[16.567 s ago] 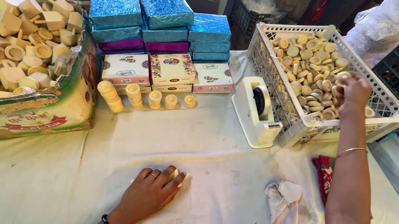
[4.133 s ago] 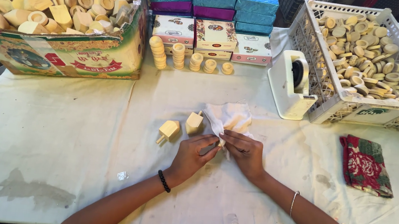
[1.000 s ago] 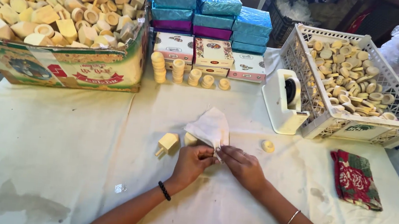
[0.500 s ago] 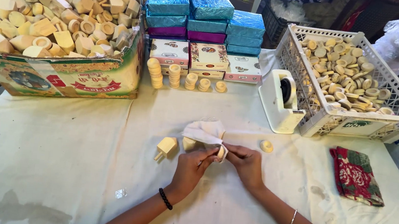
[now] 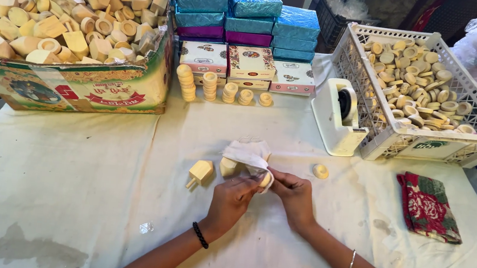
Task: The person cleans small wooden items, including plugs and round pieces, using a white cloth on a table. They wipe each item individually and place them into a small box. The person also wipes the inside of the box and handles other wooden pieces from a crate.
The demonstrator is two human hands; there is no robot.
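Both hands meet just in front of the white tape dispenser (image 5: 339,118), a little toward its left. The left hand (image 5: 230,197) is curled almost shut, fingertips pinching a small round wooden piece (image 5: 266,180) together with the trailing edge of a white cloth (image 5: 246,154). The right hand (image 5: 294,194) is closed nearly as far, thumb and fingers gripping the same piece from the other side. The cloth drapes up and away from the piece, partly over a pale wooden block (image 5: 227,166). A wooden top-shaped piece (image 5: 200,172) lies further left of the dispenser, and a lone wooden ring (image 5: 321,171) sits right below it.

The risk, I'd say: that grip is all fingertips, so the round piece could squirt out and roll off across the table cover (image 5: 80,182). The loose cloth could also snag the block and drag it along
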